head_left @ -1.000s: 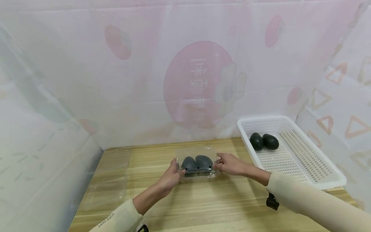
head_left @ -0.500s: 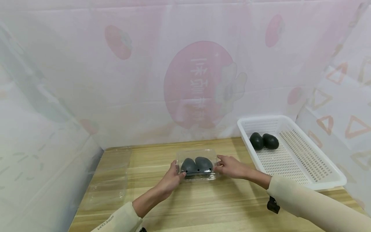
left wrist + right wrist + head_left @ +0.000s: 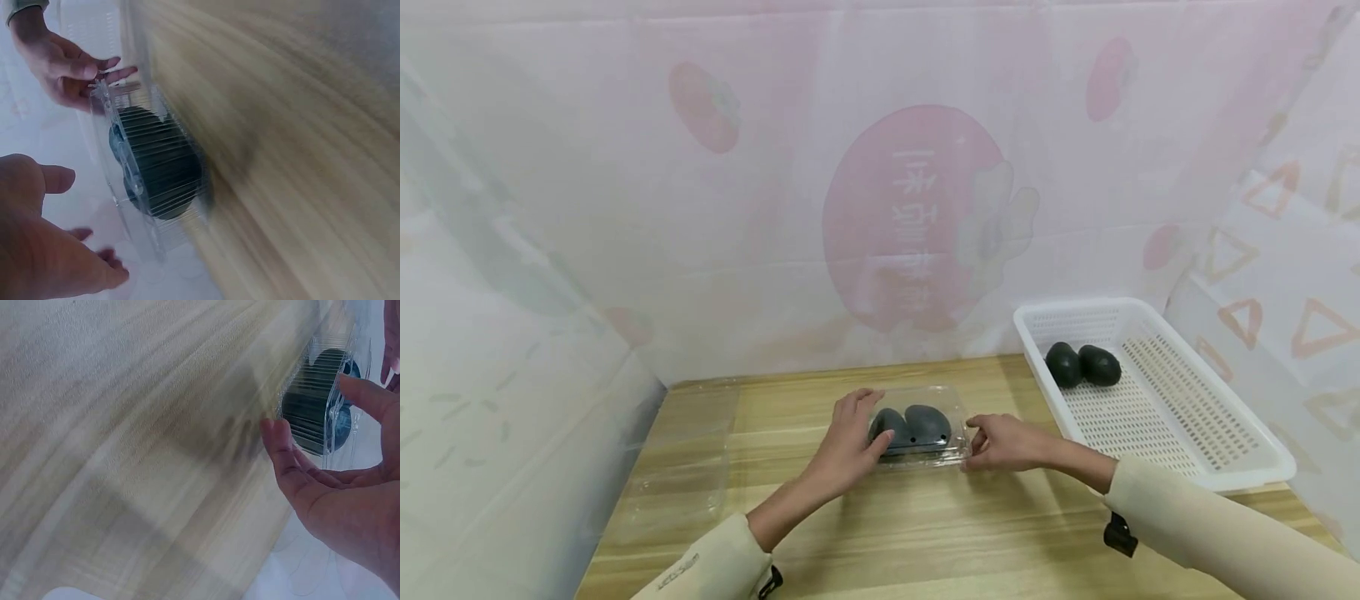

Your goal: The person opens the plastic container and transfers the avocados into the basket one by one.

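Observation:
A clear plastic clamshell box [image 3: 958, 408], its lid down, sits on the wooden table with two dark avocados [image 3: 927, 427] inside. My left hand [image 3: 844, 437] is spread at the box's left side, thumb and fingers apart; the left wrist view shows a gap between that hand [image 3: 53, 244] and the box. At the other end, my right hand [image 3: 1007, 443] holds the right edge of the box. In the right wrist view its thumb [image 3: 365, 397] lies at the lid's rim while the fingers curve beneath the side.
A white perforated basket [image 3: 1165, 408] stands at the right with two more avocados [image 3: 1100, 366] in its far left corner. Clear plastic trays or lids [image 3: 688, 450] lie along the table's left. Patterned cloth [image 3: 760, 250] walls the table at back and sides.
My left hand has let go of the box's left edge and moved up and inward beside it, fingers spread. My right hand has shifted slightly right and toward the front corner.

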Demonstrator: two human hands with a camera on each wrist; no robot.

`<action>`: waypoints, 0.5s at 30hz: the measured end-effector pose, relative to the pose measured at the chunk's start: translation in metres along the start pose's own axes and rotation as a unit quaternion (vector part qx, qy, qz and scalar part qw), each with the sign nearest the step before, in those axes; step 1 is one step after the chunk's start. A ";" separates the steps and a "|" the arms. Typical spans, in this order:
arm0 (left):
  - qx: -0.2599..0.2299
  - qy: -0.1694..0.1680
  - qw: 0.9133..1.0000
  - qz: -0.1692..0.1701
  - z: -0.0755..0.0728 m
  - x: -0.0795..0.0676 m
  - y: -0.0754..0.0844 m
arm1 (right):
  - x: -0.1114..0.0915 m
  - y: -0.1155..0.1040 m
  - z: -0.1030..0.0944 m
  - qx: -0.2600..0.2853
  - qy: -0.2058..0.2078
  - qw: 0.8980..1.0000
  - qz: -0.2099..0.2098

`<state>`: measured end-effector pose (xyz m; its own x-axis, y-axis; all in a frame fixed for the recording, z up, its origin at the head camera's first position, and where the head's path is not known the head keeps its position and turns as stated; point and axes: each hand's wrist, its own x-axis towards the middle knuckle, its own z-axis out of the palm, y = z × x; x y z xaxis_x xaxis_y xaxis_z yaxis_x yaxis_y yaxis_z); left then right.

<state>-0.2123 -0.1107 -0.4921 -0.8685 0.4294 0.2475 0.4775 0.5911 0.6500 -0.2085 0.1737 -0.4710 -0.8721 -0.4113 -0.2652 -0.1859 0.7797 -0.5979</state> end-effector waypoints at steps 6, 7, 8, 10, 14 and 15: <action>0.081 -0.012 0.992 0.101 0.003 0.011 0.009 | -0.005 0.004 0.007 0.110 -0.040 0.993 -0.005; 0.094 -0.018 0.989 0.114 0.006 0.013 0.010 | -0.006 0.005 0.008 0.140 -0.047 0.989 -0.004; 0.106 -0.024 0.986 0.126 0.008 0.015 0.011 | -0.007 0.006 0.009 0.167 -0.053 0.985 -0.001; 0.123 -0.034 0.981 0.145 0.012 0.018 0.014 | -0.008 0.007 0.011 0.225 -0.067 0.972 0.008; 0.143 -0.054 0.972 0.178 0.022 0.023 0.018 | -0.010 0.009 0.014 0.295 -0.091 0.951 0.022; 0.146 -0.059 0.970 0.185 0.024 0.024 0.019 | -0.010 0.009 0.015 0.308 -0.096 0.946 0.026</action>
<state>-0.2211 -0.0727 -0.4911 -0.6182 0.7133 0.3302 0.7854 0.5435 0.2962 -0.1946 0.1782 -0.4851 -0.7641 -0.5040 -0.4026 0.2048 0.4024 -0.8923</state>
